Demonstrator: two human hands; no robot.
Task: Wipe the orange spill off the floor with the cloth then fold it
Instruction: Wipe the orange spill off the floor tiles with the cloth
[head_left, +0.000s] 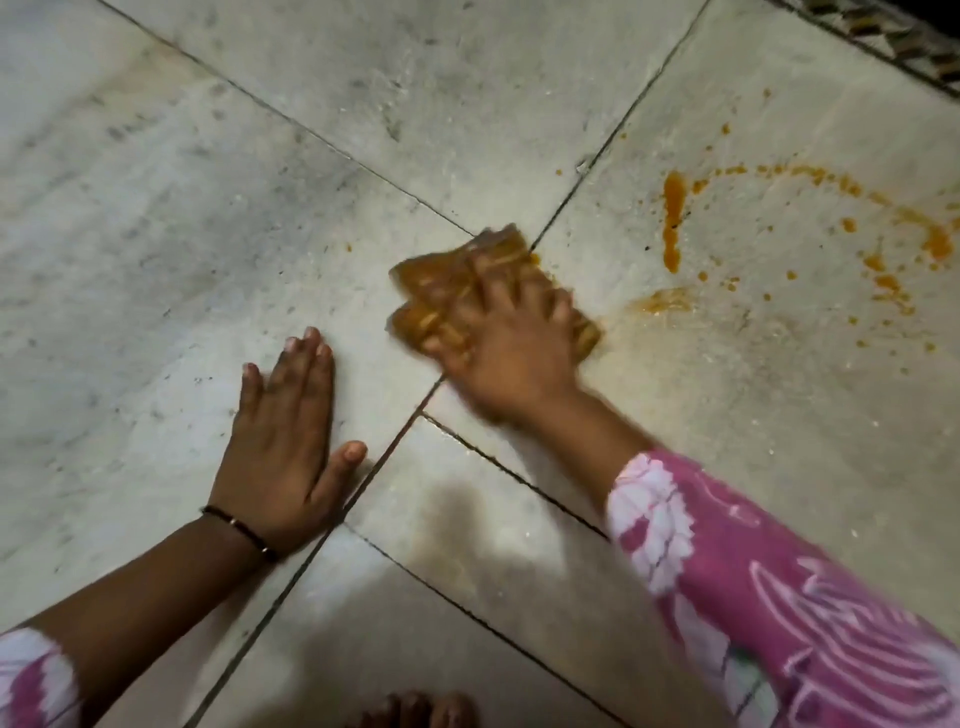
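A folded cloth (441, 283), stained orange-brown, lies on the pale marble floor (208, 208) where the tile joints cross. My right hand (511, 345) presses flat on top of it, fingers spread; the hand is motion-blurred. The orange spill (672, 218) sits to the right of the cloth: a thick vertical streak, an arc of drops and a smear (665, 301) just beside the cloth. My left hand (283, 441) rests flat on the floor to the left, palm down, fingers apart, holding nothing. It wears a thin black wrist band.
Dark tile joints run diagonally across the floor. A patterned dark border (893, 36) edges the floor at the top right. Toes (415, 712) show at the bottom edge. Pink-and-white sleeves cover both forearms.
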